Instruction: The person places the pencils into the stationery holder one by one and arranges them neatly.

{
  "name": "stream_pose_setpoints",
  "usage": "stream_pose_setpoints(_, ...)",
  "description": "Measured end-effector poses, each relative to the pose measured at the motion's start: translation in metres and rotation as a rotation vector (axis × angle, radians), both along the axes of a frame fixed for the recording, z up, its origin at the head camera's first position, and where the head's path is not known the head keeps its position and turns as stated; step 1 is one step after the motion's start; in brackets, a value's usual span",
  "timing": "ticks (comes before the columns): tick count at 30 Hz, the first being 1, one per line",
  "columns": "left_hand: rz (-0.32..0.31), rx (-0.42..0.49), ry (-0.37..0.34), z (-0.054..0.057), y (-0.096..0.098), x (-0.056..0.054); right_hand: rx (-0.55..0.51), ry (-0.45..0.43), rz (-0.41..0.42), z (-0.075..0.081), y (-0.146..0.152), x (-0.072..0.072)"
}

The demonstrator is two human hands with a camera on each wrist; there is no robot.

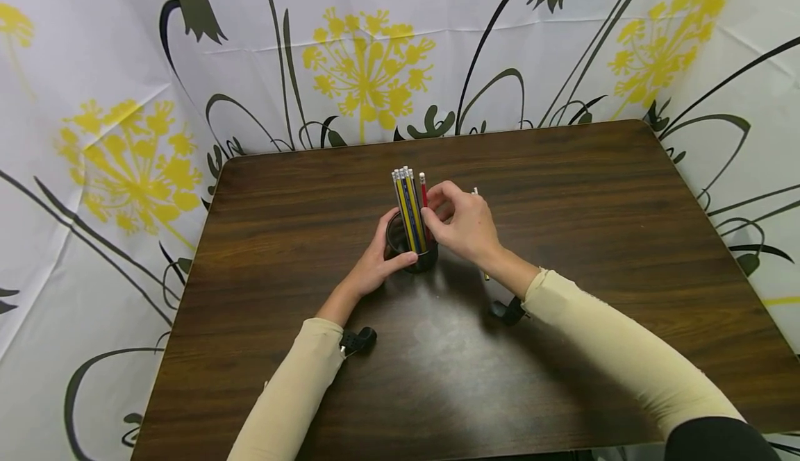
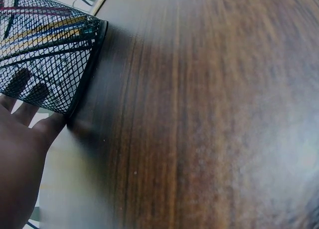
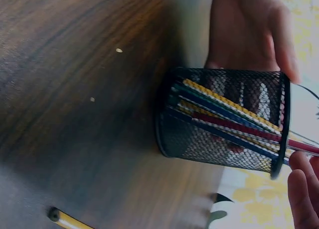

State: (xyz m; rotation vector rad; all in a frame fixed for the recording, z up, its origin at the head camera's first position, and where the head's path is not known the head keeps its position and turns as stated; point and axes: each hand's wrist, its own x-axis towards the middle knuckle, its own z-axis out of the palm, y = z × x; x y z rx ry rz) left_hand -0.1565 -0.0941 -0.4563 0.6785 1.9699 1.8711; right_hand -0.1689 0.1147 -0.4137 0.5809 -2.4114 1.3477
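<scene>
A black mesh pencil cup stands upright on the table, holding a bundle of yellow-and-blue striped pencils with white eraser ends up. My left hand grips the cup from its left side, thumb across the near rim; in the left wrist view its fingers wrap behind the mesh. With thumb and fingertips, my right hand pinches a red pencil at the cup's right side. The red pencil's lower part shows through the mesh, inside the cup.
A loose yellow pencil lies on the brown wooden table beneath the right hand, mostly hidden in the head view. Two small pale specks dot the tabletop in the right wrist view. A white flowered cloth hangs behind the table.
</scene>
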Motion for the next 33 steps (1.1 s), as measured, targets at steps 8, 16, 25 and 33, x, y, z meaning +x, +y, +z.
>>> stream_pose_setpoints(8, -0.001, 0.011, 0.007, -0.001, 0.0, -0.001, 0.028, -0.035, 0.0, -0.006, -0.003, -0.001)
stream_pose_setpoints(16, -0.003, 0.004, 0.005, 0.0, 0.001, 0.0, 0.072, -0.088, -0.051, -0.006, -0.007, -0.005)
stream_pose_setpoints(25, -0.001, -0.004, -0.017, 0.0, 0.001, -0.001, 0.134, -0.158, -0.117, -0.003, -0.01, -0.013)
stream_pose_setpoints(33, 0.0, -0.014, -0.022, 0.0, 0.0, 0.0, 0.16, -0.199, -0.127, -0.002, -0.013, -0.019)
